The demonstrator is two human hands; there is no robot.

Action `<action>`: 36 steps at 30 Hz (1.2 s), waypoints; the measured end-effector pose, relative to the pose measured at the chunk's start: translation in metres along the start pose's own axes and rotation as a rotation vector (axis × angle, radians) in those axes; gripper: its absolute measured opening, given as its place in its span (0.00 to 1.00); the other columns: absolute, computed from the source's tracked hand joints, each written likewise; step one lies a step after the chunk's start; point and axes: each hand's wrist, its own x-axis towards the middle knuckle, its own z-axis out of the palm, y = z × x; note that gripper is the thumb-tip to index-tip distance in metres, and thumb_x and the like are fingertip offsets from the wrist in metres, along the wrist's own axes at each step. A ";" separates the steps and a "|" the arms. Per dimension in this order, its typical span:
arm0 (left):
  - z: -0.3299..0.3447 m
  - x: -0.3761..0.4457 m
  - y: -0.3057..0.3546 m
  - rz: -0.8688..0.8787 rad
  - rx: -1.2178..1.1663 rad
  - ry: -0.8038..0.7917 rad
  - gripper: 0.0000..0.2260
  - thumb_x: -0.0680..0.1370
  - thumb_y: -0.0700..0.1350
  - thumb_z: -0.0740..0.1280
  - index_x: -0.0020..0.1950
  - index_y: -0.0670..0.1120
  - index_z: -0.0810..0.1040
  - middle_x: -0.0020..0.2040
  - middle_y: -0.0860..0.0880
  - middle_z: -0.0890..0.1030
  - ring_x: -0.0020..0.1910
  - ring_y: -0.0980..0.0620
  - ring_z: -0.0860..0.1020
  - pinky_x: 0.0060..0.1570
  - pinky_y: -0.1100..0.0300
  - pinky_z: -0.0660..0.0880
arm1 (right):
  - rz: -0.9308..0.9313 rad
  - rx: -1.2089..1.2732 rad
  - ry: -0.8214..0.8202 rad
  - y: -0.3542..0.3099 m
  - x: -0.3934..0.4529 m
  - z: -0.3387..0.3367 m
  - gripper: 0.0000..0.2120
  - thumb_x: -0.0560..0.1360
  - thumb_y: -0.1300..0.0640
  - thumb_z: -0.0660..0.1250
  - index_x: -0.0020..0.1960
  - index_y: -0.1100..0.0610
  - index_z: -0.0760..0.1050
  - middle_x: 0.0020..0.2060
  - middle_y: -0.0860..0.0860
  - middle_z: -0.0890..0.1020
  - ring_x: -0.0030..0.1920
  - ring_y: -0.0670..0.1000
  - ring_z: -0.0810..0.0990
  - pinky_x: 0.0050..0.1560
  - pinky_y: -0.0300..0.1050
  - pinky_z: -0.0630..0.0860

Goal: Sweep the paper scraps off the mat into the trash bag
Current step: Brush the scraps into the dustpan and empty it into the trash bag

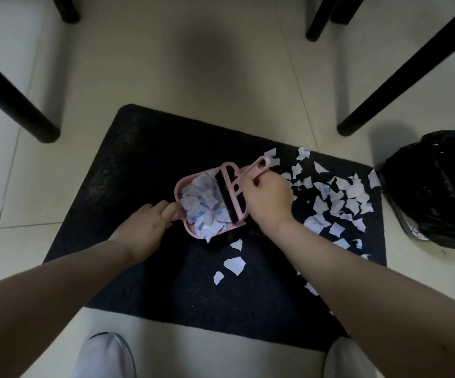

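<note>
A black mat [139, 165] lies on the tiled floor. My left hand [147, 227] grips the handle of a pink dustpan [182, 184], which is heaped with torn white paper. My right hand [268, 199] grips the pink handle of a small brush [233, 195], whose black bristles rest at the pan's mouth against the heap. Several loose paper scraps [338, 197] cover the mat's right side, and a few lie in front of the pan. A black trash bag [436, 189] sits on the floor just off the mat's right edge.
Black furniture legs [16, 105] stand at the left, at the top and at the right [400, 69] of the mat. My two white shoes [103, 356] are at the mat's near edge. Pale floor tiles surround everything.
</note>
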 end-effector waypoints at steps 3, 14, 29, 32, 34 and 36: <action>-0.022 0.017 0.020 0.065 0.024 0.045 0.20 0.80 0.43 0.58 0.71 0.53 0.59 0.58 0.51 0.71 0.48 0.52 0.71 0.50 0.58 0.72 | -0.036 0.021 0.004 -0.011 0.020 -0.035 0.16 0.78 0.52 0.60 0.37 0.60 0.78 0.26 0.49 0.75 0.30 0.51 0.74 0.32 0.44 0.67; -0.137 0.117 0.139 0.279 -0.006 0.114 0.15 0.81 0.38 0.57 0.66 0.48 0.66 0.56 0.46 0.73 0.49 0.46 0.76 0.50 0.48 0.76 | -0.002 0.109 0.338 0.015 0.077 -0.201 0.20 0.76 0.48 0.59 0.37 0.60 0.79 0.32 0.56 0.81 0.38 0.58 0.79 0.40 0.51 0.76; -0.157 0.234 0.374 0.542 0.052 0.078 0.08 0.81 0.39 0.56 0.57 0.51 0.67 0.52 0.47 0.75 0.49 0.45 0.75 0.51 0.46 0.77 | 0.109 0.314 0.771 0.165 0.067 -0.362 0.16 0.73 0.53 0.63 0.46 0.66 0.81 0.40 0.56 0.85 0.43 0.59 0.82 0.42 0.55 0.78; -0.154 0.259 0.411 0.600 0.131 0.087 0.11 0.80 0.38 0.55 0.60 0.49 0.66 0.56 0.46 0.74 0.52 0.44 0.76 0.52 0.46 0.76 | 0.156 0.404 0.871 0.196 0.067 -0.385 0.17 0.72 0.52 0.63 0.45 0.66 0.80 0.39 0.59 0.84 0.42 0.61 0.82 0.43 0.56 0.78; -0.152 0.275 0.430 0.630 0.155 0.065 0.14 0.79 0.38 0.55 0.63 0.48 0.65 0.58 0.43 0.75 0.54 0.42 0.77 0.52 0.47 0.77 | 0.163 0.475 0.926 0.213 0.064 -0.396 0.17 0.70 0.51 0.62 0.43 0.65 0.81 0.38 0.59 0.84 0.40 0.59 0.82 0.44 0.59 0.79; -0.146 0.291 0.455 0.644 0.297 0.082 0.16 0.79 0.39 0.57 0.67 0.45 0.64 0.54 0.42 0.75 0.47 0.43 0.76 0.44 0.53 0.74 | 0.163 0.545 0.957 0.236 0.064 -0.404 0.14 0.69 0.51 0.62 0.42 0.59 0.83 0.38 0.55 0.85 0.41 0.58 0.83 0.44 0.60 0.79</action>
